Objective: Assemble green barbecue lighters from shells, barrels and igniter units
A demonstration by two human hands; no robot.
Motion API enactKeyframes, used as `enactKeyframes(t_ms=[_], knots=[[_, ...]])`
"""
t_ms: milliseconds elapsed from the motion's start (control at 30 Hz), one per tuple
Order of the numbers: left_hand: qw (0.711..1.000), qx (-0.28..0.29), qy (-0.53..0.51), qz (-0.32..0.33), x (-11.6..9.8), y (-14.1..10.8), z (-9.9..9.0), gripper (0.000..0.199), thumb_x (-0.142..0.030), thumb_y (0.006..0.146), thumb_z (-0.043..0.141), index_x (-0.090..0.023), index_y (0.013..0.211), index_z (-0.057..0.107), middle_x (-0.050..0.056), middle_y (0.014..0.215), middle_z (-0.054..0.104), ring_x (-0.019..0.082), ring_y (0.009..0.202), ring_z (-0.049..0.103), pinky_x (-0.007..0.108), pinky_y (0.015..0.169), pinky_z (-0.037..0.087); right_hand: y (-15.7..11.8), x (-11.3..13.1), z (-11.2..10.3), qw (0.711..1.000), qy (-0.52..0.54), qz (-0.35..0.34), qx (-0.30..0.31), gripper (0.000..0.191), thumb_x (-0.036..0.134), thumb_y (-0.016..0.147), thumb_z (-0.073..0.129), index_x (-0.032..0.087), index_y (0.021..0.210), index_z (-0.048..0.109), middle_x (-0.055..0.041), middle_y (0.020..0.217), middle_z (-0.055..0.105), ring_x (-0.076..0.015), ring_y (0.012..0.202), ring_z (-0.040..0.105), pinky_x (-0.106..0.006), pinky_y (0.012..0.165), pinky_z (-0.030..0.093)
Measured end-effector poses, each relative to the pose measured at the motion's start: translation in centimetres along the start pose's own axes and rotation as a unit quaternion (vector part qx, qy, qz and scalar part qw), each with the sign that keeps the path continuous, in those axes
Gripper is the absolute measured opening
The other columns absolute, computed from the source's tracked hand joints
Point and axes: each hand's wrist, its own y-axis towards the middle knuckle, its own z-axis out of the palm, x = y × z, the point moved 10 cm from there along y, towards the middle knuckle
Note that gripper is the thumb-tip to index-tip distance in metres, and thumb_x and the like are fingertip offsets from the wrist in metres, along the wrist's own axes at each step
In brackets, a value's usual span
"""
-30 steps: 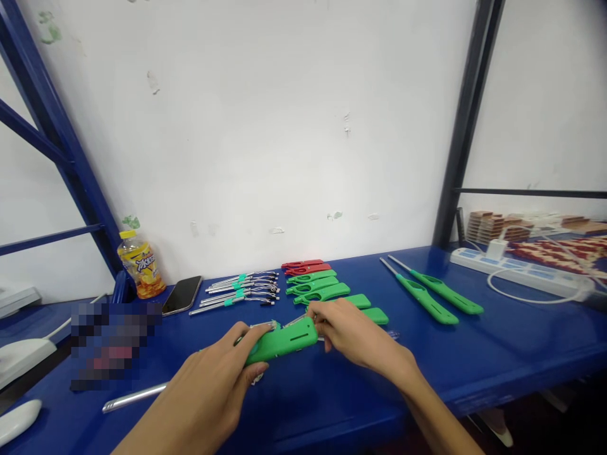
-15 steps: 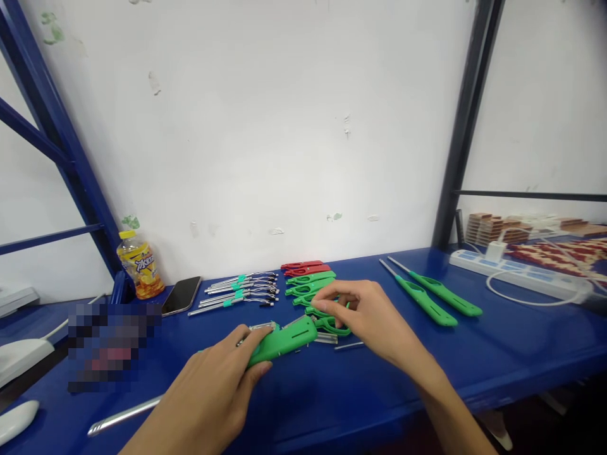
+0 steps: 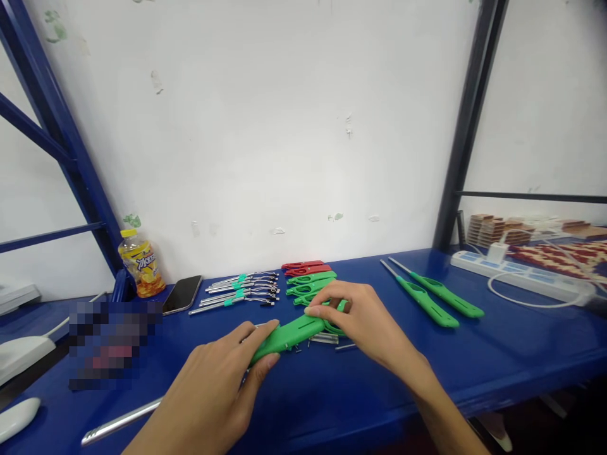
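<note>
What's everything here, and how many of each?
held casing: one, green, centre
other casings: several green, two red, centre
long-nosed tools: two, green, right
wired tubes: several, silver, centre-left
metal tube: one, silver, lower left
rounded thing: one, white, lower left
phone: one, black, left
bottle: one, yellow, beside phone
power strip: one, white, right
stacked pieces: many, brown, right
cloth: one, red-cream, right
table: one, blue, underneath
wall: one, white, behind
left hand: one, holding casing
right hand: one, touching casing

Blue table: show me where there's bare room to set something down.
Bare on the blue table: between the right hand and the two green stick lighters; from the held green handle to the front edge. Crowded: back middle, wired metal tubes, green casings, red casings.
</note>
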Motion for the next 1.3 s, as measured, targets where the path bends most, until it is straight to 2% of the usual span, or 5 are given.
enactKeyframes(t_ms=[233,600,967,1133,1300], knots=[[1.000,-0.007,-0.010,-0.002,-0.1,0.0,-0.1,0.051,-0.050,0.111,0.030,-0.034,0.153,0.055,0.008,0.126,0.072,0.029,0.102,0.075,0.045,0.086,0.058,0.0,-0.1,-0.1,1.000,-0.006,0.003,-0.005,0.014,0.031,0.096,0.075,0.028,0.084,0.083,0.0021,0.093,0.082,-0.0183,0.083,0.071,-0.028,0.067,0.046],[1.000,-0.017,-0.023,0.005,-0.3,-0.1,-0.7,0.050,-0.051,0.112,0.030,-0.033,0.150,0.057,0.005,0.115,0.073,0.025,0.095,0.073,0.039,0.081,0.056,-0.7,1.6,-0.8,0.998,-0.016,-0.052,0.014,0.027,0.041,0.105,0.063,0.027,0.092,0.083,0.0023,0.098,0.082,-0.0173,0.085,0.073,-0.028,0.070,0.048],[0.999,-0.042,-0.023,0.011,-0.4,0.0,-1.1,0.046,-0.049,0.112,0.033,-0.034,0.148,0.058,0.005,0.118,0.074,0.024,0.097,0.074,0.035,0.078,0.054,-1.0,1.8,-0.8,0.997,-0.031,-0.061,0.037,0.024,0.041,0.105,0.063,0.030,0.102,0.084,0.0014,0.105,0.083,-0.0174,0.090,0.074,-0.026,0.067,0.051],[0.999,-0.044,-0.024,0.006,-0.3,-0.4,-1.2,0.046,-0.050,0.112,0.034,-0.036,0.148,0.057,0.003,0.120,0.074,0.025,0.100,0.074,0.037,0.082,0.055,-1.2,1.3,-0.8,0.996,-0.024,-0.046,0.067,0.018,0.045,0.095,0.078,0.036,0.110,0.083,0.0038,0.103,0.082,-0.0151,0.078,0.072,-0.025,0.064,0.050],[0.999,-0.040,-0.027,0.005,-0.5,-0.4,-1.3,0.046,-0.050,0.112,0.033,-0.036,0.148,0.058,0.003,0.120,0.074,0.025,0.102,0.074,0.038,0.083,0.054,-1.1,0.6,-0.8,0.995,-0.025,-0.046,0.080,0.025,0.033,0.086,0.089,0.039,0.110,0.081,0.0086,0.099,0.081,-0.0123,0.074,0.069,-0.023,0.063,0.048]])
